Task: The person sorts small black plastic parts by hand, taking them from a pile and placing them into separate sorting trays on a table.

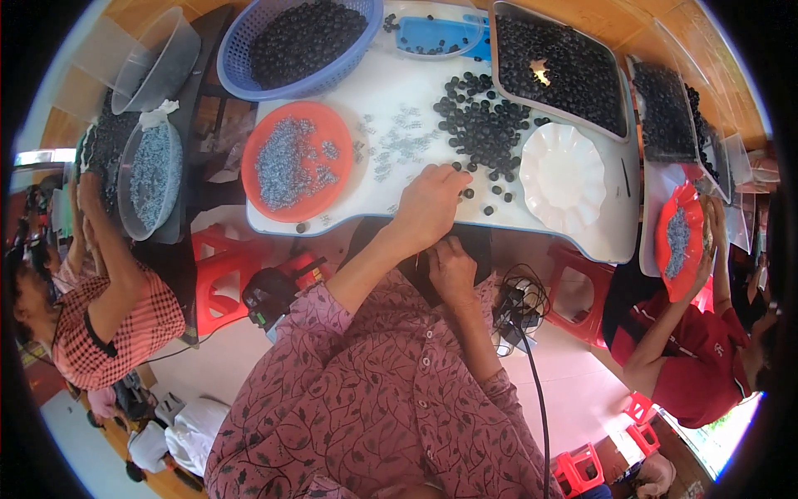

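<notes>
Risk sits right at the table's near edge: the left hand [428, 204] rests knuckles-up on the white table [399, 75], fingers curled down over the loose black beads [482, 125], and those few strays just past its fingertips could roll off the lip into the lap if the fingers sweep too fast. Whether anything is pinched under those fingers, I cannot tell; the palm hides it. Closer in, below the table edge, the right hand [451, 270] is tucked against the dark lap, fingers bunched loosely, and what it holds, if anything, is hidden too. Left forearm runs up from the patterned sleeve, wrist straight, reaching forward; right forearm is bent in tight. Just left of the grip lie scattered small grey metal pieces [391, 145], then the orange plate [332, 125] heaped with more of them. Right of the grip, the empty white scalloped plate [563, 175]. Farther out, the blue basket [237, 50] and the grey tray [499, 50], both full of beads, crowd the far side.
</notes>
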A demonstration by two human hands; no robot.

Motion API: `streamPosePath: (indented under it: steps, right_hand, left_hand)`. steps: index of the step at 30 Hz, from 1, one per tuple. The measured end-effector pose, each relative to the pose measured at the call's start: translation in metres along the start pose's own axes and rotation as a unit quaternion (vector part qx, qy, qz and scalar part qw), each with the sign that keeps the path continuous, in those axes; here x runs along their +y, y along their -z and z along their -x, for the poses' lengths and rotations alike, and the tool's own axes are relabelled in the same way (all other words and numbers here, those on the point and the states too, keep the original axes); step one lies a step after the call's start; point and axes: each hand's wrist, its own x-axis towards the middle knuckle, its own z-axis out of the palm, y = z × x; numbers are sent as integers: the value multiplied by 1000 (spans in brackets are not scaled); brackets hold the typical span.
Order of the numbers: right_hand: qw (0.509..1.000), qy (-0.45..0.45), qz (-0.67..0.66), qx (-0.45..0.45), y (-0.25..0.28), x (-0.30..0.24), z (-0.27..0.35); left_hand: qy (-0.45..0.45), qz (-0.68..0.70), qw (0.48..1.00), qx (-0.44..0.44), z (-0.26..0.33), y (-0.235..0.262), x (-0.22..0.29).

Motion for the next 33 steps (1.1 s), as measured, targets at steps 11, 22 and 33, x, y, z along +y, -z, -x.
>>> streamPosePath:
  steps: [11,22,33]
  right_hand:
    - [999,18,-22,16,-1,3,4]
    - [1000,16,-13,23,-2,3,1]
    - [1000,-6,-27,-6,10,-7,4]
  left_hand:
    - [-35,44,998,33,4,11,-13]
    - [60,44,996,40,24,27,-8]
    - [-14,-62,996,59,36,1,-1]
